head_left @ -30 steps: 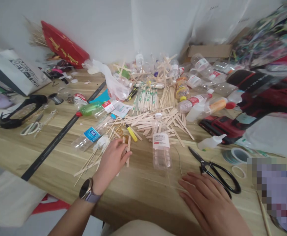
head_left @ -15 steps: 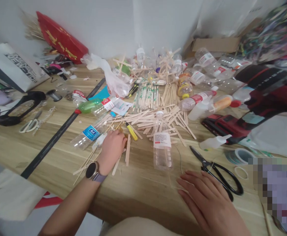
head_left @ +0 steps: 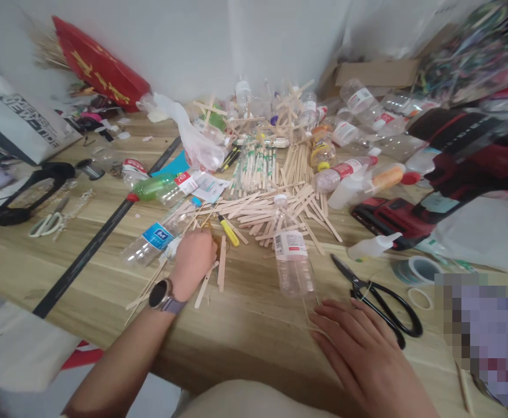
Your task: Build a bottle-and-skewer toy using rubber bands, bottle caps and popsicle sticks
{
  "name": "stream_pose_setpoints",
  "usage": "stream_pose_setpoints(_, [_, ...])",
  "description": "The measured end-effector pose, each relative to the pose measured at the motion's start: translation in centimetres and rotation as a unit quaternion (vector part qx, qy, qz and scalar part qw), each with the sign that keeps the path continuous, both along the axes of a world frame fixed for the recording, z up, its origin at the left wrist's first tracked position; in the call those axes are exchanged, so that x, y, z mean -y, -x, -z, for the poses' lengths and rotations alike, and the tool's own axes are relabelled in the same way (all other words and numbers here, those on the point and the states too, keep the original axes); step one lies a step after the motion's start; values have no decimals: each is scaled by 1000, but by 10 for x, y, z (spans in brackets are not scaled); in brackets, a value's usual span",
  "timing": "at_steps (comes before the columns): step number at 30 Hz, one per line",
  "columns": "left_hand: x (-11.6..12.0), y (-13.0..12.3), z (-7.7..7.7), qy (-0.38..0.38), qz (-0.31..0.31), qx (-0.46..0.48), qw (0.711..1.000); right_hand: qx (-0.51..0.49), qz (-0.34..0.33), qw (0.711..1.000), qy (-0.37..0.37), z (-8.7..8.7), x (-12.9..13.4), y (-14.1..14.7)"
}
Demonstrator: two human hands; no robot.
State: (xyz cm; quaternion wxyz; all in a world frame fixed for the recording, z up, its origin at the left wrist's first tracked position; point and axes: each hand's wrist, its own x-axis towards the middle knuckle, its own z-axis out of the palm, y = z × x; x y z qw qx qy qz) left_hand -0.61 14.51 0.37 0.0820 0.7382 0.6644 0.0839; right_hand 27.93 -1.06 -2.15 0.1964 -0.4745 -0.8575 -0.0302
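My left hand [head_left: 196,255], with a watch on its wrist, is curled down over an amber item beside the blue-labelled bottle [head_left: 157,237]; its fingertips are hidden and what it grips cannot be made out. Flat on the wood lies my right hand [head_left: 353,337], fingers stretched out, by the base of a clear bottle [head_left: 292,247] with a white label. A thin strand runs from near that bottle to its fingers. Black-handled scissors [head_left: 360,284] lie just beyond the right hand. Loose wooden sticks [head_left: 222,264] and a yellow cutter [head_left: 229,230] are right of my left hand.
Piled sticks [head_left: 254,212] and many plastic bottles cover the back of the table [head_left: 245,331]. On the right are a red and black power tool [head_left: 384,220] and a tape roll [head_left: 417,271]. A black strip [head_left: 88,255] crosses the left side.
The white-labelled bottle's base has swung slightly right, so it lies more slanted. My left hand's fingers have curled further under. The whole view has shifted a little.
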Motion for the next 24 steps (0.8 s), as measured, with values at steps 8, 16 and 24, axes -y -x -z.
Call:
stream_pose_setpoints(8, [-8,33,-20,40,-52,275,959,-11,20,1000,-3,2,1,2])
stream_pose_setpoints(16, [-5,26,-29,53,-124,548,826,-33,33,999,17,1,2,9])
stream_pose_setpoints(24, [13,21,-46,3,-125,595,794,-65,88,994,26,-2,2,21])
